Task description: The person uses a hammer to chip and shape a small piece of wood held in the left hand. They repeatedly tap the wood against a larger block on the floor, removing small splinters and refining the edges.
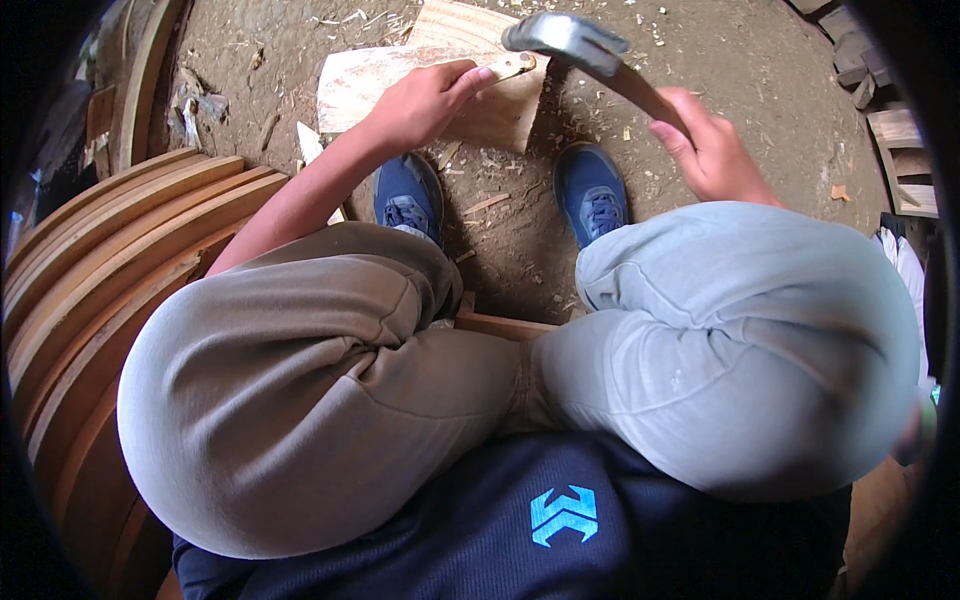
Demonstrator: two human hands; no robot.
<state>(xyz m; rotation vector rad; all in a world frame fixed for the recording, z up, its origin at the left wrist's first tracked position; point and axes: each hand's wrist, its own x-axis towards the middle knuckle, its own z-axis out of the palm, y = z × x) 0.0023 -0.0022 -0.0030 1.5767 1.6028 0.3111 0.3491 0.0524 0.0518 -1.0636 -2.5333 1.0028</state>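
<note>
Left grip (pixel 418 102) holds a pale piece (pixel 510 67), right grip (pixel 712 150) a hammer (pixel 598 60).

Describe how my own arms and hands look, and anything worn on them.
Your left hand and right hand are bare, with no gloves or visible rings. The left forearm shows no sleeve, watch or cable; the right one is mostly hidden behind your knee. You wear a dark shirt with a bright blue angular emblem.

Stacked boards (pixel 110 275) at left, shavings (pixel 487 203), dirt floor (pixel 750 80)
</note>
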